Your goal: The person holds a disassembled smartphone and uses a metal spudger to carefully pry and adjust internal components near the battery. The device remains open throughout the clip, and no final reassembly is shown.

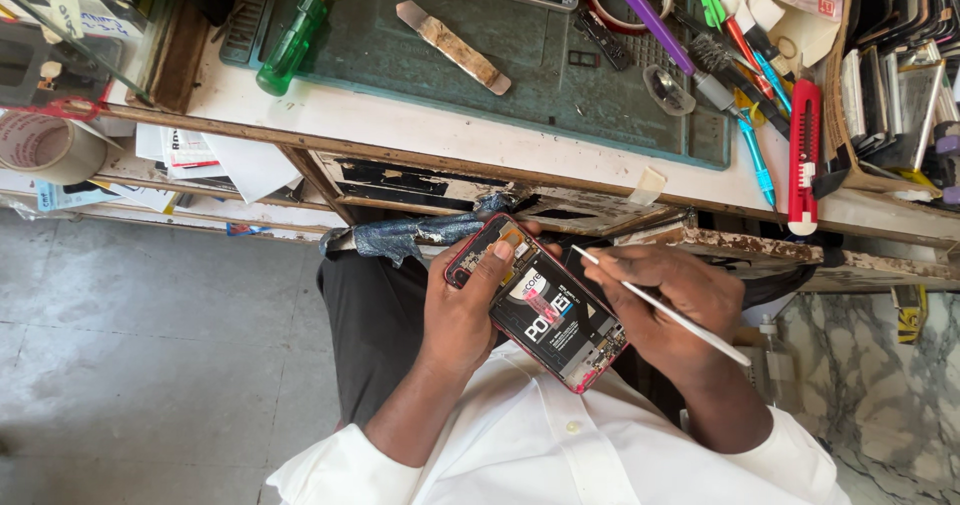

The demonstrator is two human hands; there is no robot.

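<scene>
While the worktop spreads across the upper part of the view, its white edge chipped and peeling, a dark green mat covers much of it and carries most of the loose tools. Below the edge, over the person's lap, sits the opened phone, its back cover off so that the black battery and red frame show. The left hand is closed around the phone's left side, thumb pressed across its upper end. The right hand is pinched shut on a thin white stick tool, whose tip lies near the phone's upper right edge. Up on the worktop, a red utility knife lies at the right, a green-handled screwdriver lies at the mat's left, and a flat metal pry blade rests near the mat's middle.
</scene>
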